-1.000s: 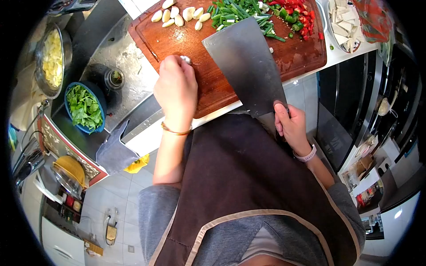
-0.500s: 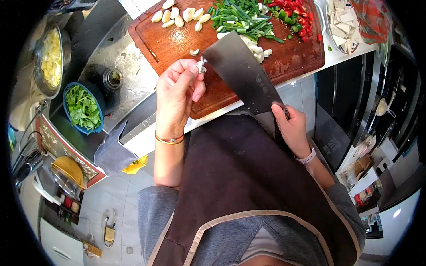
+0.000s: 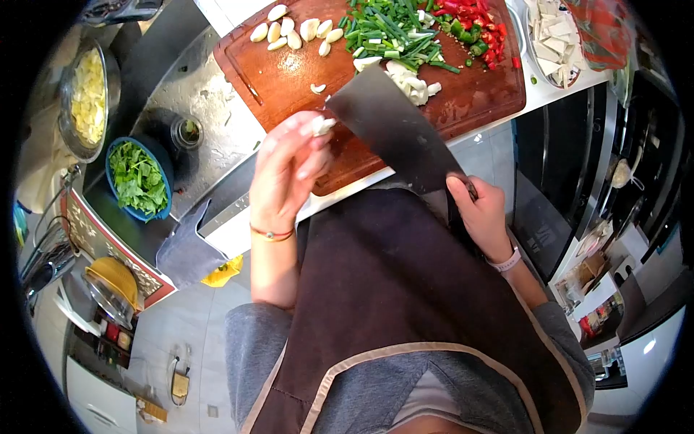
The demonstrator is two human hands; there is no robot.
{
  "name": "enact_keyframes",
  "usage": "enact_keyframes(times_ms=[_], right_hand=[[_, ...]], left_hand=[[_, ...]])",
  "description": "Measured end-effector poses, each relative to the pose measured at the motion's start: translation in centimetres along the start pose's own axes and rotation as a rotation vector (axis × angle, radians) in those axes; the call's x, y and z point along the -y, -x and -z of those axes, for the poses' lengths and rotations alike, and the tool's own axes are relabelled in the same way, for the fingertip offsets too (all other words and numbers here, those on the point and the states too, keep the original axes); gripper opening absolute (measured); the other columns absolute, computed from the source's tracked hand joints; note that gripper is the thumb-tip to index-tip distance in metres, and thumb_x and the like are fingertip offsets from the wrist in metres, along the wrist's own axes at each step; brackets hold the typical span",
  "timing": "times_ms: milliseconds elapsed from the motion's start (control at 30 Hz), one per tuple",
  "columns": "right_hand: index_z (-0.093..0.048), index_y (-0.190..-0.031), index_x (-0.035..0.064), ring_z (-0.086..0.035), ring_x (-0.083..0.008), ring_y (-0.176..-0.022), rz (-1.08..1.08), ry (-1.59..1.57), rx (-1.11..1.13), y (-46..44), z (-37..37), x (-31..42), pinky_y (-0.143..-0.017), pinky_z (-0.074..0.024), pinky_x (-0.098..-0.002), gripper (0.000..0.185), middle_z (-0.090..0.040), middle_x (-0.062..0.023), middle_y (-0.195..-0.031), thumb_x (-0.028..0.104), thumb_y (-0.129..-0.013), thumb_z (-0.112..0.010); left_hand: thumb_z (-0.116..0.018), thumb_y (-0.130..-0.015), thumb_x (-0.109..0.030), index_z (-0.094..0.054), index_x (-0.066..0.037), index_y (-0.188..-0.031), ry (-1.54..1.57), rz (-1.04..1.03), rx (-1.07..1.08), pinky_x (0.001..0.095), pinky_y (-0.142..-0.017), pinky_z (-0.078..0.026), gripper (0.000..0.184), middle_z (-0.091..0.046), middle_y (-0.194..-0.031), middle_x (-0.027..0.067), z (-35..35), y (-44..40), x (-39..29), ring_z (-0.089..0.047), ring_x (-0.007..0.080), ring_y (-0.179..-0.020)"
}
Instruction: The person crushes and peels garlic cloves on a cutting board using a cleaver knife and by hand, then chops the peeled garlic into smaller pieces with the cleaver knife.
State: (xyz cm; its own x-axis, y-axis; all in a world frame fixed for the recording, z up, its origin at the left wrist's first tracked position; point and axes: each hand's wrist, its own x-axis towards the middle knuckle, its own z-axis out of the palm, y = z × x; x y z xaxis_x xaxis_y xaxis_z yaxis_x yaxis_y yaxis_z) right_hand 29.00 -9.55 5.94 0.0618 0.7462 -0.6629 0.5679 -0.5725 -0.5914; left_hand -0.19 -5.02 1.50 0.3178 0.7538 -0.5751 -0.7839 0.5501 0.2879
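Observation:
My right hand (image 3: 481, 213) grips the handle of a broad cleaver (image 3: 394, 130), whose dark blade slants up and left over the cutting board's near edge. Just left of the blade's far corner, my left hand (image 3: 289, 163) pinches a small white garlic clove (image 3: 323, 126), partly covered by the fingers and a little blurred. On the wooden cutting board (image 3: 267, 76) lie several peeled garlic cloves (image 3: 294, 39) and a small white bit (image 3: 317, 88). Chopped green onions (image 3: 390, 29), their white pieces (image 3: 412, 87) and cut red and green chillies (image 3: 477, 36) are heaped farther right.
White sliced pieces fill a dish (image 3: 557, 43) right of the board. To the left are a sink with a blue basin of greens (image 3: 139, 179), a metal bowl of pale yellow pieces (image 3: 88, 98) and a grey cloth (image 3: 189, 246) over the counter edge.
My left hand has moved slightly down with the garlic clove, its fingers loosening a little around it. The cleaver has dropped slightly toward me in my right hand.

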Motion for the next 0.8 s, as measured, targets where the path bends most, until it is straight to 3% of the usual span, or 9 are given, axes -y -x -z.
enact_keyframes(times_ms=[67, 167, 200, 267, 300, 367, 533, 667, 800], right_hand=[[-0.067, -0.092, -0.0075, -0.042, -0.0043, -0.057, 0.012, 0.144, -0.010, 0.0, 0.1, 0.0, -0.050, -0.0369, -0.0234, 0.036, -0.052, 0.0011, -0.059, 0.028, -0.090, -0.064], [-0.065, -0.083, -0.0067, -0.041, -0.0038, -0.054, -0.083, -0.144, -0.098, 0.3, 0.2, -1.3, -0.047, -0.0341, -0.0239, 0.036, -0.050, 0.0032, -0.057, 0.028, -0.090, -0.064], [-0.065, -0.083, -0.0067, -0.041, -0.0038, -0.054, -0.082, -0.148, -0.098, 0.4, 0.3, -1.1, -0.047, -0.0341, -0.0239, 0.036, -0.050, 0.0032, -0.057, 0.028, -0.090, -0.064], [-0.064, -0.078, -0.0046, -0.040, -0.0025, -0.053, -0.118, -0.223, -0.088, 0.4, 0.7, -0.7, -0.046, -0.0321, -0.0227, 0.036, -0.048, 0.0045, -0.057, 0.029, -0.091, -0.063], [-0.063, -0.076, -0.0025, -0.041, -0.0018, -0.053, -0.083, -0.200, -0.106, 0.2, 0.6, -0.8, -0.046, -0.0314, -0.0215, 0.035, -0.049, 0.0046, -0.056, 0.028, -0.092, -0.062], [-0.063, -0.075, -0.0023, -0.041, -0.0019, -0.053, -0.075, -0.206, -0.123, 0.0, 0.4, -0.6, -0.045, -0.0312, -0.0215, 0.034, -0.049, 0.0049, -0.056, 0.028, -0.092, -0.062], [-0.066, -0.081, -0.0029, -0.042, -0.0024, -0.053, -0.123, -0.209, -0.079, 0.4, 0.0, 0.2, -0.046, -0.0329, -0.0218, 0.032, -0.052, 0.0025, -0.056, 0.027, -0.091, -0.063], [-0.067, -0.089, 0.0003, -0.059, -0.0196, -0.053, 0.145, 0.124, -0.131, 0.5, -1.8, 1.0, -0.051, -0.0437, -0.0319, 0.026, -0.060, -0.0132, -0.061, 0.026, -0.085, -0.067], [-0.064, -0.084, 0.0016, -0.061, -0.0278, -0.056, 0.256, 0.196, -0.071, 0.1, -3.8, 1.1, -0.052, -0.0450, -0.0344, 0.023, -0.060, -0.0137, -0.062, 0.025, -0.086, -0.066]], left_hand=[[-0.053, -0.091, -0.009, -0.052, 0.005, -0.115, -0.124, -0.192, -0.030, 0.0174, -0.046, -0.032, 0.027, -0.056, -0.090, 0.0081, 1.3, 1.7, -1.7, -0.037, 0.0041, -0.051], [-0.058, -0.091, -0.008, -0.062, 0.001, -0.091, -0.684, -0.539, -0.585, 0.0159, -0.045, -0.033, 0.010, -0.056, -0.070, 0.0013, 4.5, 3.0, -4.7, -0.043, 0.0042, -0.050], [-0.062, -0.088, -0.010, -0.063, 0.000, -0.092, -1.057, -0.483, -0.798, 0.0231, -0.047, -0.039, 0.010, -0.060, -0.065, 0.0052, 7.6, 3.5, -5.7, -0.052, 0.0133, -0.049], [-0.064, -0.084, -0.013, -0.065, -0.004, -0.098, -2.342, 0.103, -1.113, 0.0338, -0.056, -0.047, 0.017, -0.065, -0.077, 0.0101, 9.8, 3.6, -6.2, -0.062, 0.0240, -0.061], [-0.064, -0.084, -0.013, -0.065, -0.004, -0.098, -2.344, 0.093, -1.114, 0.0338, -0.056, -0.047, 0.017, -0.065, -0.077, 0.0101, 9.3, 3.4, -6.2, -0.062, 0.0240, -0.061], [-0.065, -0.080, -0.016, -0.066, -0.010, -0.105, -2.584, -0.612, -1.034, 0.0434, -0.066, -0.048, 0.026, -0.065, -0.094, 0.0134, 7.2, 2.5, -5.8, -0.064, 0.0321, -0.078], [-0.065, -0.082, -0.011, -0.064, -0.012, -0.106, -1.862, -1.086, -0.503, 0.0379, -0.068, -0.049, 0.025, -0.060, -0.089, 0.0105, -0.4, -4.7, -3.8, -0.060, 0.0289, -0.079], [-0.064, -0.082, -0.010, -0.062, -0.010, -0.102, -1.989, -1.075, -0.413, 0.0381, -0.067, -0.048, 0.020, -0.059, -0.087, 0.0102, -1.1, -7.3, -3.2, -0.059, 0.0292, -0.080], [-0.063, -0.082, -0.010, -0.060, -0.008, -0.096, -1.981, -1.052, -0.416, 0.0382, -0.066, -0.047, 0.015, -0.058, -0.085, 0.0102, 0.5, -6.8, -3.4, -0.058, 0.0296, -0.078]])
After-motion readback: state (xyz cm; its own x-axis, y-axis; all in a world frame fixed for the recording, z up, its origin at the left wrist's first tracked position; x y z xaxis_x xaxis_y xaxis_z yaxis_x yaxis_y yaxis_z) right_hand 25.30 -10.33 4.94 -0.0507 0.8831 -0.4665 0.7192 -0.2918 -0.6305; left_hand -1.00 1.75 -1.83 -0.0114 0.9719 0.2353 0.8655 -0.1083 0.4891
